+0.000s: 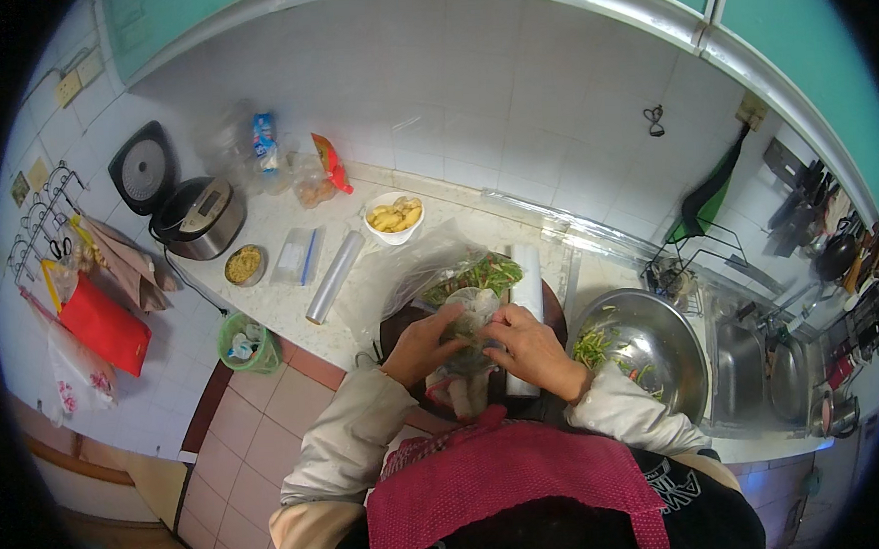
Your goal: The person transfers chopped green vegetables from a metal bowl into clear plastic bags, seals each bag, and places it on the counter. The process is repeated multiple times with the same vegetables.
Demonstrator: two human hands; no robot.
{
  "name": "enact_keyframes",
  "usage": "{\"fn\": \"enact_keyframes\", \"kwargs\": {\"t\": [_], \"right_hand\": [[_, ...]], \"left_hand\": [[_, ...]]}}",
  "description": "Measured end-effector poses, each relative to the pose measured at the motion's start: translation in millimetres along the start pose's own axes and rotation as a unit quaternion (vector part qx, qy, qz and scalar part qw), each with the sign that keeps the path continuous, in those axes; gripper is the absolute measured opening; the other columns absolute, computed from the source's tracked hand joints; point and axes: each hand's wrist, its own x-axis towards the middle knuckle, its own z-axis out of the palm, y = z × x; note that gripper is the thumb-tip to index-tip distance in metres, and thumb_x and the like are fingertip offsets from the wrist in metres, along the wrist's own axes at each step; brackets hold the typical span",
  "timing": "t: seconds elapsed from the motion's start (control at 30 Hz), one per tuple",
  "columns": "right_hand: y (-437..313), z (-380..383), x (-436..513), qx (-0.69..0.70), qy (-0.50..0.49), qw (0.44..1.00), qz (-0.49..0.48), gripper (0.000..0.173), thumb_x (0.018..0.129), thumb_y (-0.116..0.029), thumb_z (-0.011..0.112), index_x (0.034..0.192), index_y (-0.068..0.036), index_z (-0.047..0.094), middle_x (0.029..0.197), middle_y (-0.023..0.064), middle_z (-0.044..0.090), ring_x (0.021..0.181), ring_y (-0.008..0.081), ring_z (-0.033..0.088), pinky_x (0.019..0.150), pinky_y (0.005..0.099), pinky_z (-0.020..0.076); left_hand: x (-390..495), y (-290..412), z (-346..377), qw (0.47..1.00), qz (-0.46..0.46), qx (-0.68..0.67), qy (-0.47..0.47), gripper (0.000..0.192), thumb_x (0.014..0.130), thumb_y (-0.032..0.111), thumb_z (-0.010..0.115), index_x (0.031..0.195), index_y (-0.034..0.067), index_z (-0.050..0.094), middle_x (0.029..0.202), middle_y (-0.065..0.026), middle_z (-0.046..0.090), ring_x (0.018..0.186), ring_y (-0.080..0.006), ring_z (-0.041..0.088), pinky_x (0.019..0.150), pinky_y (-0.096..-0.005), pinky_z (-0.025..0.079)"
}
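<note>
My left hand [429, 343] and my right hand [535, 347] meet over a dark round board [396, 328]. The fingers of both pinch a thin clear plastic bag [472, 302] between them; what it holds is hard to make out. Just beyond lie chopped green vegetables [487, 274], partly under a large sheer plastic bag [410, 272] spread to the left. A white plastic roll [526, 285] stretches across the board beside my right hand. Below my hands is a pale cloth-like item with a red edge [468, 395], partly hidden.
To the right, a large steel basin [678, 345] holds scraps of greens, with a sink [738, 368] past it. Leftward on the counter are a bowl of yellow pieces [394, 219], a film roll [334, 277], a zip bag [297, 257], a small bowl [246, 266] and an open rice cooker [198, 215].
</note>
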Motion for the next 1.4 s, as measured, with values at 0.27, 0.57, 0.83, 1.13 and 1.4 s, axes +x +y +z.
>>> {"fn": "enact_keyframes", "kwargs": {"t": [0.27,0.57,0.83,1.13,1.4], "right_hand": [[11,2,-11,-0.01,0.056,0.998,-0.024,0.013,0.08,-0.015,0.066,0.088,-0.008,0.058,0.09,0.0088,0.059,0.084,0.0308,0.059,0.07,0.0395,0.0488],[18,-1,-12,0.048,-0.013,0.998,-0.035,0.01,0.084,-0.014,0.062,0.087,-0.006,0.057,0.083,0.0104,0.058,0.077,0.0309,0.059,0.063,0.04,0.0479],[24,-15,-11,0.084,-0.086,0.991,-0.054,0.011,0.085,-0.015,0.062,0.092,-0.008,0.058,0.087,0.0081,0.059,0.082,0.0295,0.061,0.067,0.0388,0.0494],[38,-19,7,0.053,-0.08,0.986,-0.134,0.012,0.081,-0.008,0.061,0.093,-0.006,0.058,0.087,0.0098,0.055,0.083,0.0305,0.059,0.07,0.0387,0.0494],[28,-35,21,0.091,0.017,0.989,-0.118,0.011,0.081,-0.004,0.061,0.092,-0.003,0.059,0.087,0.0109,0.055,0.082,0.0302,0.058,0.07,0.0381,0.0485]], "left_hand": [[-29,8,13,0.955,-0.089,-0.275,0.069,0.05,0.077,0.007,0.071,0.12,0.008,0.046,0.125,-0.0194,0.046,0.113,-0.0298,0.053,0.088,-0.0356,0.048],[-30,11,21,0.992,0.078,0.099,0.027,0.042,0.069,0.009,0.073,0.109,0.019,0.066,0.126,-0.0218,0.043,0.11,-0.0394,0.049,0.093,-0.0457,0.043],[-29,25,14,0.99,0.067,0.116,-0.036,0.02,0.075,0.015,0.068,0.095,0.015,0.065,0.095,-0.0103,0.054,0.091,-0.0318,0.057,0.075,-0.0429,0.048],[-5,32,-36,0.949,-0.011,0.188,-0.254,0.023,0.083,0.032,0.062,0.095,0.012,0.062,0.094,-0.0091,0.061,0.083,-0.0319,0.063,0.066,-0.0429,0.05],[8,87,-78,0.962,0.001,0.216,-0.169,0.017,0.082,0.023,0.061,0.096,0.013,0.06,0.093,-0.0079,0.062,0.086,-0.0306,0.062,0.068,-0.0418,0.05]]}}
